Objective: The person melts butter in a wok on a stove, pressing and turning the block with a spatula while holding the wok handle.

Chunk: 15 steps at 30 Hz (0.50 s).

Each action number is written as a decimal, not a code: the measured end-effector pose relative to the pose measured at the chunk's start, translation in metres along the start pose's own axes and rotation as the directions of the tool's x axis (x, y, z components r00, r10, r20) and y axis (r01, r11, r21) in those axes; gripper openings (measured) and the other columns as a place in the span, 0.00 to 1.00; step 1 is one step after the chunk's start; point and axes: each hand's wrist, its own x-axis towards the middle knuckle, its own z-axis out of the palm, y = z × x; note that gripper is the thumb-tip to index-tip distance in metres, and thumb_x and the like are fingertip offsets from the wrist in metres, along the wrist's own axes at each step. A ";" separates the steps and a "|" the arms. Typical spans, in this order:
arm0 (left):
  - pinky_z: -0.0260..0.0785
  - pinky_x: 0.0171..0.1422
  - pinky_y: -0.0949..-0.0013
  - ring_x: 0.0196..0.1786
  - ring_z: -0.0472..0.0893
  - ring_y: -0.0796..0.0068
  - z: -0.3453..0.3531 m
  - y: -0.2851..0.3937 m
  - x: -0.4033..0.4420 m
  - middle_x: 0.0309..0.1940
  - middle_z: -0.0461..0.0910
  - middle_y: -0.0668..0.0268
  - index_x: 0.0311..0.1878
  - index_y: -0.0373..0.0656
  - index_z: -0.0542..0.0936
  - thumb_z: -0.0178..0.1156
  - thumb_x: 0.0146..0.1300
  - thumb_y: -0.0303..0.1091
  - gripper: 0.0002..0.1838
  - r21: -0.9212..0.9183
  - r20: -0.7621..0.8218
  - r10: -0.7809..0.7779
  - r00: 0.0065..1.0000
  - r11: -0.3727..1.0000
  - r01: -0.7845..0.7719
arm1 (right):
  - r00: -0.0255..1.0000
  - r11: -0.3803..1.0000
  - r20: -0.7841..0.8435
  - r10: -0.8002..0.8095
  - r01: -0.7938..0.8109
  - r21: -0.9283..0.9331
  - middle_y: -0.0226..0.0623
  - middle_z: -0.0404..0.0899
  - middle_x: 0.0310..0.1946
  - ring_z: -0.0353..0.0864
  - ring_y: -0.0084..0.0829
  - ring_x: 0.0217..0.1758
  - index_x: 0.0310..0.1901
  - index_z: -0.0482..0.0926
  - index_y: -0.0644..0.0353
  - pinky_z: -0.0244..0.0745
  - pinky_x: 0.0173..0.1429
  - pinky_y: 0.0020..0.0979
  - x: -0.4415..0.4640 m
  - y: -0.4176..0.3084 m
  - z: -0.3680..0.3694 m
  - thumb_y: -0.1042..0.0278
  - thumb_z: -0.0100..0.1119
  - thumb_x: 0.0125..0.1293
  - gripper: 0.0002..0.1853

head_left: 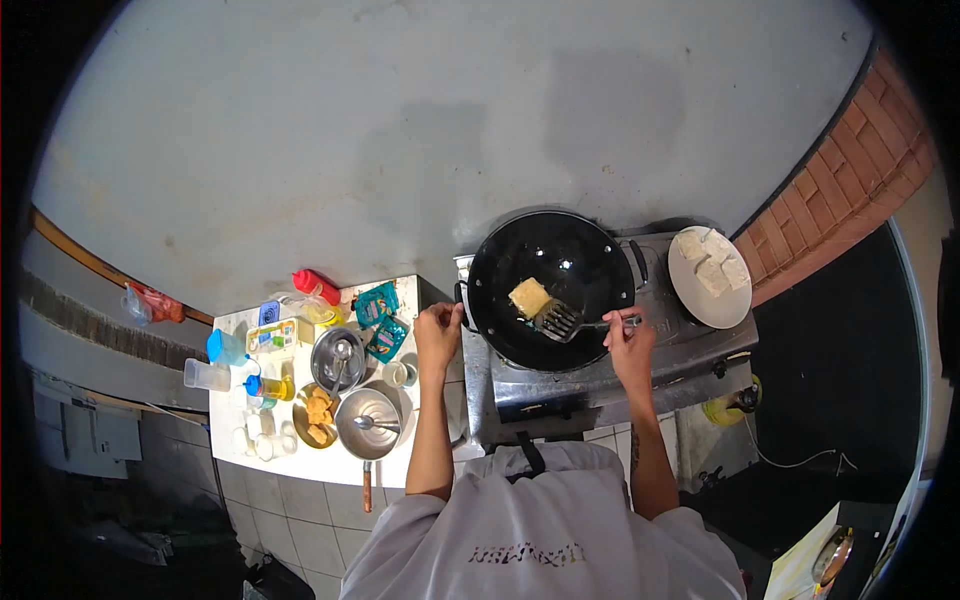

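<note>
A black wok (510, 345) sits on the stove with a little shiny oil in it. One golden piece of what looks like fried tofu (530, 298) lies near the wok's middle. My right hand (628, 345) is closed around the handle of a slotted metal spatula (559, 322). The spatula's head is inside the wok, at the lower right edge of the piece. At the wok's left side, my left hand (440, 330) has its fingers closed at the loop handle (460, 295). Several white blocks, seemingly tofu, rest on a white plate (690, 298) to the right.
On the left, a white table (330, 470) bears a saucepan (345, 440) with a spoon, a metal bowl (322, 372), a bowl of fried pieces (318, 415), green sachets (386, 340), bottles and cups. The steel stove (530, 405) stands against a grey wall. A gas cylinder (725, 408) is below right.
</note>
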 end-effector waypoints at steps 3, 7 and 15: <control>0.72 0.35 0.65 0.26 0.83 0.67 -0.001 0.002 0.000 0.23 0.84 0.56 0.33 0.33 0.85 0.65 0.64 0.39 0.15 0.023 -0.008 0.056 0.998 0.998 -0.055 | 1.000 0.996 0.001 0.023 -0.023 -0.084 0.40 0.83 0.32 0.77 0.19 0.21 0.39 0.73 0.68 0.70 0.24 0.24 0.000 -0.013 -0.006 0.71 0.55 0.72 0.08; 0.72 0.35 0.65 0.25 0.82 0.66 -0.003 0.008 -0.001 0.23 0.83 0.55 0.33 0.33 0.85 0.65 0.64 0.39 0.16 0.006 -0.001 0.024 1.000 1.000 -0.024 | 0.999 1.000 -0.044 0.000 -0.001 -0.027 0.40 0.83 0.32 0.77 0.19 0.22 0.40 0.73 0.67 0.71 0.25 0.23 0.005 -0.013 -0.002 0.71 0.56 0.72 0.08; 0.73 0.38 0.64 0.29 0.85 0.63 -0.005 0.008 0.000 0.25 0.84 0.53 0.34 0.33 0.85 0.66 0.63 0.41 0.17 0.006 0.016 0.000 1.000 1.000 -0.001 | 0.999 0.998 -0.005 -0.047 0.047 0.031 0.36 0.81 0.28 0.76 0.18 0.21 0.39 0.72 0.64 0.69 0.25 0.22 0.005 -0.001 0.030 0.72 0.54 0.73 0.05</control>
